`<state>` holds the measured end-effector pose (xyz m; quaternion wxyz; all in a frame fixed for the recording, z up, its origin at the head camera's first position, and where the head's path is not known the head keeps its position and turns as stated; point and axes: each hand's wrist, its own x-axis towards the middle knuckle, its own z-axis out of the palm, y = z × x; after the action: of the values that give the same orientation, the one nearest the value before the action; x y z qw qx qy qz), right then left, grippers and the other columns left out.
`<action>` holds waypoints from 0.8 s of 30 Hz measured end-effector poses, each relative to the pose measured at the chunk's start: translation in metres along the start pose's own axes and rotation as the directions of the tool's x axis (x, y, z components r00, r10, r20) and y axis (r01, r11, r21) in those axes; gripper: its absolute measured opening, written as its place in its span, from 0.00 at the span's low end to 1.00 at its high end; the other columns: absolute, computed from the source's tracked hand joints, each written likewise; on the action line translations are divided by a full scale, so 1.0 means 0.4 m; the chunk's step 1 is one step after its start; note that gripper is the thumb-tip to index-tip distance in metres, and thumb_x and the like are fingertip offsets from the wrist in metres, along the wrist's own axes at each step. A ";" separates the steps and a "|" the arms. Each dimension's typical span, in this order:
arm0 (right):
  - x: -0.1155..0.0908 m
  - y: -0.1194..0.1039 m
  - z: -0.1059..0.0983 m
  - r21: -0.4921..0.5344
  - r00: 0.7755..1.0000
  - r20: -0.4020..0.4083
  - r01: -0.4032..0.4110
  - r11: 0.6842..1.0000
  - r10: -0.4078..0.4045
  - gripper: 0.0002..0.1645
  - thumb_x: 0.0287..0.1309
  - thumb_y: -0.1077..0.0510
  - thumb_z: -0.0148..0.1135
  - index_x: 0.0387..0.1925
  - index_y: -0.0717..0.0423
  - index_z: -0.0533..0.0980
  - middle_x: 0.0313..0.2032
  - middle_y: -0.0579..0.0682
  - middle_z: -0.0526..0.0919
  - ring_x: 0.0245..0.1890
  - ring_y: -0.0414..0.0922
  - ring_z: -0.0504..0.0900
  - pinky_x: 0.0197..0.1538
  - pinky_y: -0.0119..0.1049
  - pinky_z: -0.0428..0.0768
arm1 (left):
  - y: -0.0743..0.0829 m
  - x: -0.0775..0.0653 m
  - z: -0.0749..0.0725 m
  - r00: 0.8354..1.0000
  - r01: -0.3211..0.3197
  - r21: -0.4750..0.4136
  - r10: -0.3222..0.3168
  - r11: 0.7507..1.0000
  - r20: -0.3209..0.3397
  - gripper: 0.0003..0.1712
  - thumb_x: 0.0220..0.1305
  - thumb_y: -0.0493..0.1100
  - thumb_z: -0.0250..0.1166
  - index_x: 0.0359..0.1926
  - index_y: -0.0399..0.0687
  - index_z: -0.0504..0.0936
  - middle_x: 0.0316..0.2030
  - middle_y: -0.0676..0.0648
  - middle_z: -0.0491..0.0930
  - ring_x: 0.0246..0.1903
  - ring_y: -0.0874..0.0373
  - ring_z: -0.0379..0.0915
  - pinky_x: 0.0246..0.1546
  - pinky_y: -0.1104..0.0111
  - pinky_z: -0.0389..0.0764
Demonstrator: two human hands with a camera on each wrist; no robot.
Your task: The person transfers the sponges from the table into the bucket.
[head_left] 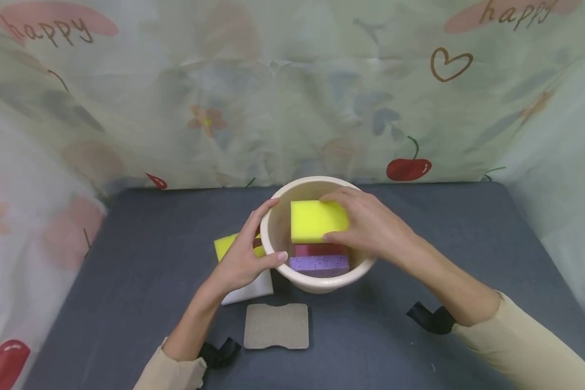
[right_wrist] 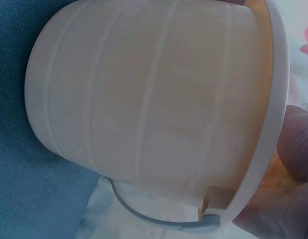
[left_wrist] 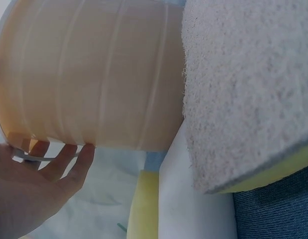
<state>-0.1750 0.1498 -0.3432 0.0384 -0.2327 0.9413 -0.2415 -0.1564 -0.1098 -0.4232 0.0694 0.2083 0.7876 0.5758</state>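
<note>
A cream plastic bucket stands near the back of the dark table. My left hand grips its left rim, thumb over the edge and fingers along the outer wall, as the left wrist view shows. Between thumb and fingers, my right hand holds a yellow sponge over the bucket's opening. Below it, a purple sponge and a pinkish-red sponge lie inside the bucket. In the right wrist view the right hand reaches over the rim, its fingertips hidden.
A grey-faced scouring sponge with a yellow underside lies in front of the bucket. To the left, a white block and another yellow sponge sit partly behind my left hand. The bucket's grey handle hangs down. A printed curtain closes the back.
</note>
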 end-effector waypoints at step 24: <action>0.011 -0.022 0.022 -0.029 0.993 0.086 -0.081 0.996 0.084 0.41 0.48 0.50 0.77 0.63 0.57 0.72 0.60 0.54 0.73 0.54 0.50 0.74 0.56 0.45 0.76 | 0.005 -0.011 0.003 1.000 0.002 0.003 -0.002 1.000 0.009 0.52 0.57 0.53 0.73 0.76 0.69 0.52 0.73 0.51 0.52 0.63 0.44 0.63 0.54 0.49 0.76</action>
<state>-0.1738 0.1372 -0.3466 0.0867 -0.2044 0.9505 -0.2175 -0.1516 -0.1101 -0.4224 0.0733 0.2100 0.7883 0.5737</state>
